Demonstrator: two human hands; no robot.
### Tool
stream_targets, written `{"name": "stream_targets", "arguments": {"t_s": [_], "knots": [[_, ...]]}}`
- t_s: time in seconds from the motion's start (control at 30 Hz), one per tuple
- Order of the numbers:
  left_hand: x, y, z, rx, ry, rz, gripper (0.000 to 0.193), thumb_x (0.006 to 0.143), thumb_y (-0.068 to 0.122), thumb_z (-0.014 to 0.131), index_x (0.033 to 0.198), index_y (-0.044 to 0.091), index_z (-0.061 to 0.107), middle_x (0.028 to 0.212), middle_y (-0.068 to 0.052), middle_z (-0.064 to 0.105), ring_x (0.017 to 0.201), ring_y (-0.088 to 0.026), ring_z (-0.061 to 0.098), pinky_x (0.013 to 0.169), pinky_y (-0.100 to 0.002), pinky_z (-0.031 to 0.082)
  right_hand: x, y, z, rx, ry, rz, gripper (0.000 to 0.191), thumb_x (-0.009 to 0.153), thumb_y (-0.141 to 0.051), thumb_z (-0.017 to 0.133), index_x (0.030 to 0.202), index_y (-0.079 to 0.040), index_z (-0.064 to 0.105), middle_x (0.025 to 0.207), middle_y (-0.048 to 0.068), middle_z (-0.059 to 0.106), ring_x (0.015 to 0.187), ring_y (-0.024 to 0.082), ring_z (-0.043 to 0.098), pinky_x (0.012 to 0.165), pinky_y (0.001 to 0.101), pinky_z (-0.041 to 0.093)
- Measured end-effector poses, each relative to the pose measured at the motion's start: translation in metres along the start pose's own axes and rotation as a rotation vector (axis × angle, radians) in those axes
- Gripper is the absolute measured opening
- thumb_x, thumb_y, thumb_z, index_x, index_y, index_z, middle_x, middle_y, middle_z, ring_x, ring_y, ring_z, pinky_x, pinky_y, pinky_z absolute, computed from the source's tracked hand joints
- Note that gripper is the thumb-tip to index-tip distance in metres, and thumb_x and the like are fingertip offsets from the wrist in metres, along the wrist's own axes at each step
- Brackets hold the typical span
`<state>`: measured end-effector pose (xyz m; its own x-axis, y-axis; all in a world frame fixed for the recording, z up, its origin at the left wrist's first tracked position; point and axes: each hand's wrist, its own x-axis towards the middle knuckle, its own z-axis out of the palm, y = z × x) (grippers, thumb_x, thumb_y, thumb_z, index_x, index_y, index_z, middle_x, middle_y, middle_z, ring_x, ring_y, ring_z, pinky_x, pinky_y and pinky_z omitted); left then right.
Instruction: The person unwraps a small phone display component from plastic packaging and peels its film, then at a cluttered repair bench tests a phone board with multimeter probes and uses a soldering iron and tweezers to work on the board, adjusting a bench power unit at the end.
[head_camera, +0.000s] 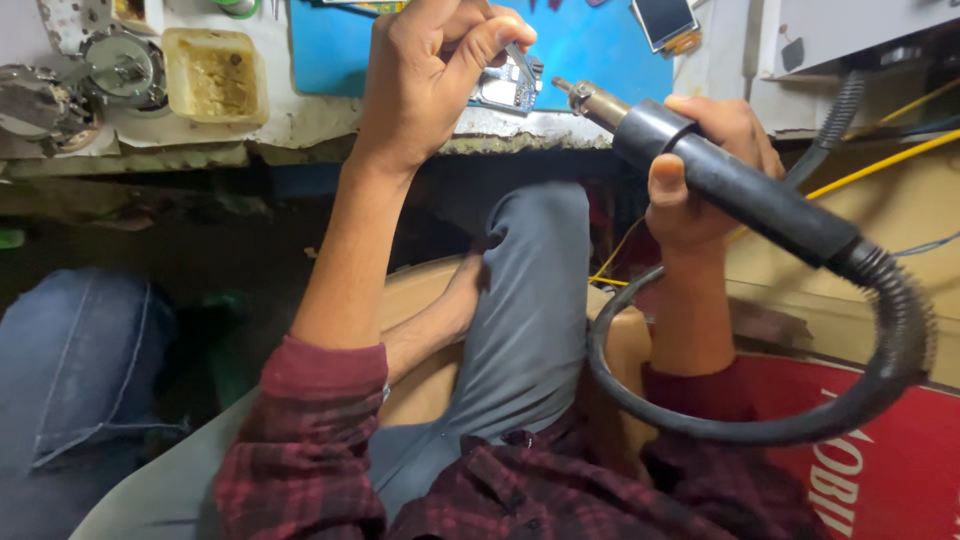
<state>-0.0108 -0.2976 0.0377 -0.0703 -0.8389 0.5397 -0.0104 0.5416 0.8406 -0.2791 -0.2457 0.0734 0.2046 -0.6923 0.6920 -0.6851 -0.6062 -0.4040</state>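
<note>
Nearest the camera, right hand (700, 180) wraps tight round the black hot-air wand (740, 195), nozzle aimed at the small circuit board (508, 88) on the blue mat (600, 50); beyond, left hand (430, 70) pinches tweezers (518, 58) over it.

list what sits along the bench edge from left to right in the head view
round metal parts → yellowish tray → left hand pinching tweezers → small circuit board → metal nozzle of the black hot-air handle → right hand gripping it
</note>
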Motion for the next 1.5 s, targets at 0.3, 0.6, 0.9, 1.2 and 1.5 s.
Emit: {"name": "stream_targets", "arguments": {"t_s": [0.3, 0.6, 0.9, 1.2, 1.5], "knots": [[-0.002, -0.005, -0.003, -0.076, -0.001, 0.041, 0.013, 0.115, 0.013, 0.067, 0.119, 0.001, 0.067, 0.102, -0.006, 0.079, 0.092, -0.012, 0.075, 0.083, -0.026, 0.058, 0.021, -0.009, -0.011, 0.067, -0.168, 0.04, 0.061, 0.108, -0.058, 0.064, 0.118, 0.002, 0.07, 0.091, 0.011, 0.065, 0.081, 0.021, 0.062, 0.075, 0.0296, 0.048], [-0.002, 0.001, -0.005, -0.071, -0.003, 0.017, 0.013, 0.113, 0.012, 0.067, 0.114, -0.001, 0.066, 0.1, -0.007, 0.078, 0.085, -0.013, 0.072, 0.076, -0.026, 0.054, 0.043, -0.004, -0.012, 0.078, -0.272, -0.074, 0.055, 0.11, -0.054, 0.063, 0.117, 0.001, 0.067, 0.102, 0.015, 0.067, 0.089, 0.026, 0.066, 0.082, 0.0334, 0.052], [-0.001, -0.003, -0.007, -0.106, -0.005, 0.052, 0.012, 0.116, 0.01, 0.065, 0.115, -0.002, 0.063, 0.105, -0.008, 0.078, 0.097, -0.016, 0.078, 0.084, -0.028, 0.059, 0.063, -0.009, -0.015, 0.012, -0.363, -0.199, 0.047, 0.11, -0.046, 0.062, 0.114, 0.0, 0.067, 0.1, 0.014, 0.068, 0.09, 0.027, 0.068, 0.082, 0.0342, 0.054], [0.0, -0.003, -0.008, -0.047, 0.0, 0.031, 0.011, 0.112, 0.009, 0.065, 0.115, -0.002, 0.062, 0.103, -0.007, 0.079, 0.095, -0.016, 0.079, 0.08, -0.027, 0.059, 0.069, -0.012, -0.012, 0.029, -0.408, -0.207, 0.044, 0.111, -0.044, 0.064, 0.115, -0.001, 0.067, 0.099, 0.014, 0.068, 0.088, 0.027, 0.068, 0.08, 0.0335, 0.054], [0.0, -0.002, -0.009, -0.06, -0.02, 0.039, 0.011, 0.113, 0.009, 0.065, 0.116, -0.001, 0.062, 0.103, -0.007, 0.079, 0.096, -0.017, 0.079, 0.083, -0.028, 0.059, 0.059, -0.01, -0.013, 0.024, -0.394, -0.183, 0.046, 0.109, -0.047, 0.063, 0.114, -0.001, 0.067, 0.098, 0.014, 0.068, 0.087, 0.027, 0.068, 0.079, 0.0339, 0.054]]}}
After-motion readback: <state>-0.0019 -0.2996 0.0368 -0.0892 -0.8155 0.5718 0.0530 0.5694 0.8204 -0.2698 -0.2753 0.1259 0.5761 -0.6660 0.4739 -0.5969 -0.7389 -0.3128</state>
